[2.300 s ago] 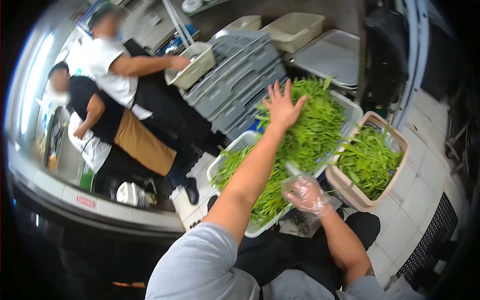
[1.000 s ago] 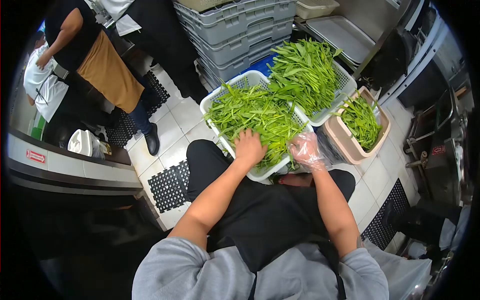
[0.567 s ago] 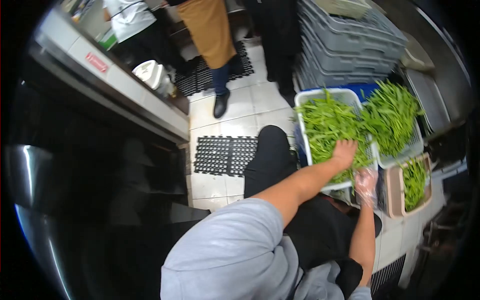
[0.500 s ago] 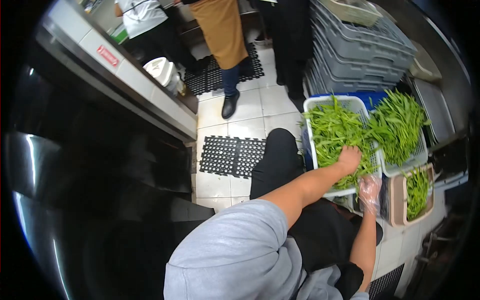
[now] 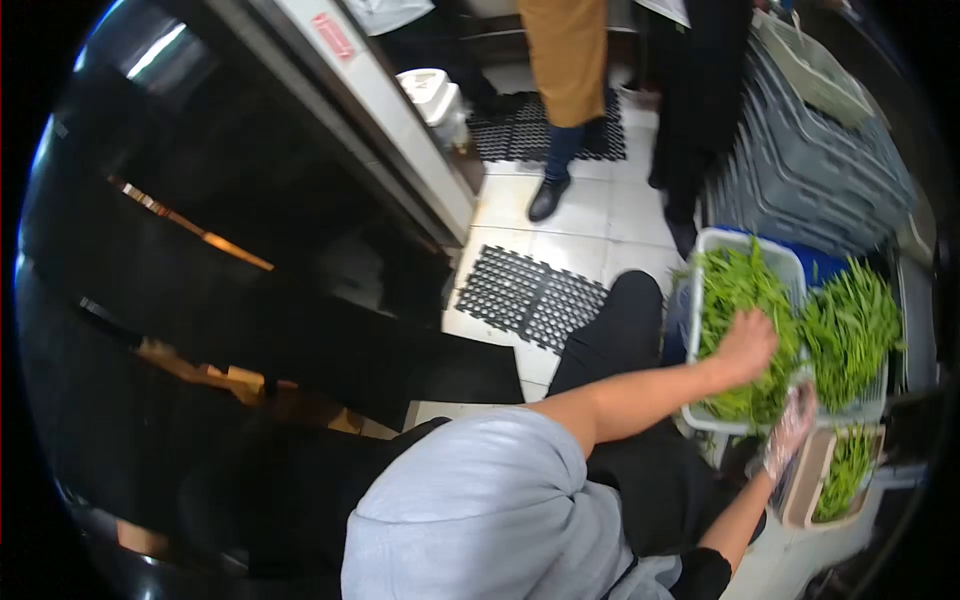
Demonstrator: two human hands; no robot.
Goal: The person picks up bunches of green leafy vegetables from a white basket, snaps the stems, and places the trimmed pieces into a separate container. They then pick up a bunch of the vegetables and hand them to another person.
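My left hand (image 5: 748, 348), bare, is over a heap of long leafy greens (image 5: 742, 290) in a white plastic basket (image 5: 697, 335). Its fingers curl down into the leaves and look closed on some of them, slightly blurred. A clear plastic glove covers my right hand (image 5: 792, 425), which is at the basket's near right corner. Its fingers point up and seem a little apart, with no stems plainly visible between them. Beside this basket, a second pile of greens (image 5: 852, 325) fills another light basket (image 5: 860, 405). More greens (image 5: 843, 475) lie in a beige tub (image 5: 806, 480) close to my right hand.
Grey plastic crates (image 5: 815, 150) are stacked behind the baskets. Black perforated mats (image 5: 530, 295) lie on the white tiled floor (image 5: 585, 205). Several people stand ahead, one in a brown apron (image 5: 565, 60). A white lidded bucket (image 5: 430, 95) is beside the wall post.
My view has swung left, so the scene sits further right. My left hand has lifted slightly with its fingers more curled. My right hand has shifted along the basket's near corner.
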